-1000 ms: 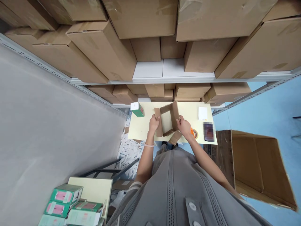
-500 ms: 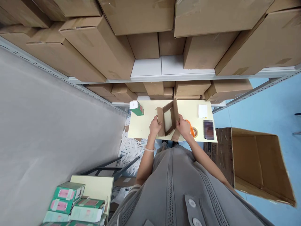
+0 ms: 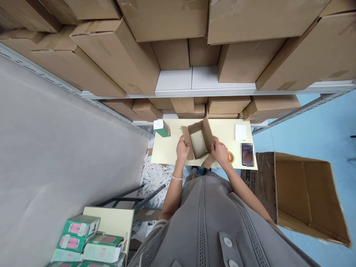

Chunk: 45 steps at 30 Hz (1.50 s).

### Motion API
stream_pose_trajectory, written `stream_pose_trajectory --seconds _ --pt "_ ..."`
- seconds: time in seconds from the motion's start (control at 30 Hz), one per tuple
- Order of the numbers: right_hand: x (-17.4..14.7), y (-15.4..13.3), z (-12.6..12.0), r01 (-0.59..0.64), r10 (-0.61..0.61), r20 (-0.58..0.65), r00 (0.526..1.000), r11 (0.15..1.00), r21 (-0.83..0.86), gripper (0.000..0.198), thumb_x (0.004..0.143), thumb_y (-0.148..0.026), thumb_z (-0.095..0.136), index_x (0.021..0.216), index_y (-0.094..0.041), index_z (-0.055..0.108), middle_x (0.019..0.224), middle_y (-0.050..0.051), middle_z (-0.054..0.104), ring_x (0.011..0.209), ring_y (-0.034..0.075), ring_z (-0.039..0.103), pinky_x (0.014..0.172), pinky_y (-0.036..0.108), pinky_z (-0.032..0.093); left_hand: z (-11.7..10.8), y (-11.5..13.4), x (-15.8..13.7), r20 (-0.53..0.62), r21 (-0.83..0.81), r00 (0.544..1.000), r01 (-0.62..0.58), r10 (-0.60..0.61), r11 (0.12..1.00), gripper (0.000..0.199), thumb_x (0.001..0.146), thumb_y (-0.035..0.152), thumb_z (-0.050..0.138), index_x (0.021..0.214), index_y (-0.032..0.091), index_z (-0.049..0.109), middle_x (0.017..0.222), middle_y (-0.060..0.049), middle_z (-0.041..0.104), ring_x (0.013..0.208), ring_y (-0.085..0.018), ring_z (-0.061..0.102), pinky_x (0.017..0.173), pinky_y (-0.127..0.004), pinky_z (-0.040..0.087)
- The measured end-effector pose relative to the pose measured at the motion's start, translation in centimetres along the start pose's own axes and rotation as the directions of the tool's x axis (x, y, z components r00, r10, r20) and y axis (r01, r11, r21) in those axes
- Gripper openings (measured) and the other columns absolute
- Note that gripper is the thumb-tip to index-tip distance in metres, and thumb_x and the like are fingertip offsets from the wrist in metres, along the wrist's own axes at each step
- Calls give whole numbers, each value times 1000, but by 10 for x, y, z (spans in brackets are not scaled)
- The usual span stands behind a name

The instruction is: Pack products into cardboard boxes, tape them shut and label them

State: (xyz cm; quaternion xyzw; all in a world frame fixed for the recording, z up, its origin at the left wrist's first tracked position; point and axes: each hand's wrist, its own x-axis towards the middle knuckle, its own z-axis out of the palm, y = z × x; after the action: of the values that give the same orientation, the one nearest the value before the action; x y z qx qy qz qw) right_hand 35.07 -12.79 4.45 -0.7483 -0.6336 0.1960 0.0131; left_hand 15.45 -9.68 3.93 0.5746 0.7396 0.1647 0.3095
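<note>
Between my two hands is a small brown cardboard box [image 3: 207, 134], its flaps spread and the pale tabletop showing through its middle. My left hand [image 3: 183, 149] is closed on the flap at the left side. On the right side, my right hand [image 3: 219, 151] grips the box wall, close to a flap that hangs toward me. Just beyond the right hand, a tape roll [image 3: 230, 157] with an orange dispenser lies on the pale yellow table [image 3: 167, 152], partly hidden by that hand. A green and white carton [image 3: 162, 128] stands at the table's left back corner.
Shelves [image 3: 178, 79] full of large cardboard boxes rise behind the table. A big open carton [image 3: 306, 189] stands on the right. White paper [image 3: 240, 132] and a blurred dark item [image 3: 247, 154] lie at the table's right. Green boxes [image 3: 78, 237] are stacked lower left, near paper shreds [image 3: 152, 178].
The cardboard box has opened wider and squarer, its left flap tilting further outward. My right hand has shifted slightly to the right and down with the box wall.
</note>
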Motion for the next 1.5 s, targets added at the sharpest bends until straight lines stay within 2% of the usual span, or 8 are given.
stream_pose_trajectory --seconds 0.33,0.73,0.83,0.93,1.07,1.23,1.37,1.5 --pt "-6 1 4 0 0 -16 1000 1000 -29 49 98 -23 37 146 -15 38 97 13 73 87 27 68 72 32 43 4 -5 2 -52 -25 999 8 -9 1000 57 85 13 53 142 13 43 102 -10 72 101 -23 68 87 -32 51" --pt "5 29 18 126 -114 -69 991 972 197 46 95 -30 44 138 -17 48 96 11 75 90 27 67 71 30 44 7 -17 -3 -40 -109 999 -32 28 994 55 90 19 51 144 14 39 133 -16 62 120 -26 61 97 -37 49" --pt "7 34 21 143 -125 -88 988 956 256 42 94 -35 45 133 -19 53 93 9 75 88 26 67 71 30 44 10 -24 -3 -55 -172 998 -32 23 985 57 92 23 53 146 16 36 127 -15 64 115 -26 63 96 -38 49" --pt "10 39 21 165 -139 -108 984 939 301 40 94 -37 45 129 -21 57 97 8 76 88 26 67 72 30 45 14 -30 -2 -59 -288 998 -15 -2 957 59 90 23 57 145 15 37 109 -11 69 101 -23 67 89 -36 51" --pt "21 42 14 181 -148 -135 980 941 286 39 94 -35 44 128 -23 61 104 8 76 90 27 68 73 31 47 20 -32 -9 10 -532 998 52 -56 845 64 81 21 67 139 18 42 89 -2 65 85 -18 67 79 -31 55" --pt "52 38 -10 247 -220 -148 964 949 197 37 93 -30 46 125 -27 64 105 5 76 92 26 67 74 31 47 28 -22 -36 229 -797 969 244 -97 553 60 76 26 73 129 21 46 102 -6 67 86 -19 69 71 -34 61" --pt "87 26 -31 360 -339 -156 928 924 132 36 92 -22 46 120 -28 69 120 3 71 102 24 65 83 32 48 36 -10 -51 298 -883 951 309 -88 353 46 71 24 78 110 17 55 101 -9 69 90 -21 70 80 -39 62" --pt "116 10 -41 410 -404 -100 909 911 52 38 91 -18 47 119 -30 70 122 3 71 105 25 65 91 35 46 50 1 -53 341 -900 928 369 -151 234 46 67 23 82 105 15 57 102 -10 69 91 -22 71 85 -42 61"
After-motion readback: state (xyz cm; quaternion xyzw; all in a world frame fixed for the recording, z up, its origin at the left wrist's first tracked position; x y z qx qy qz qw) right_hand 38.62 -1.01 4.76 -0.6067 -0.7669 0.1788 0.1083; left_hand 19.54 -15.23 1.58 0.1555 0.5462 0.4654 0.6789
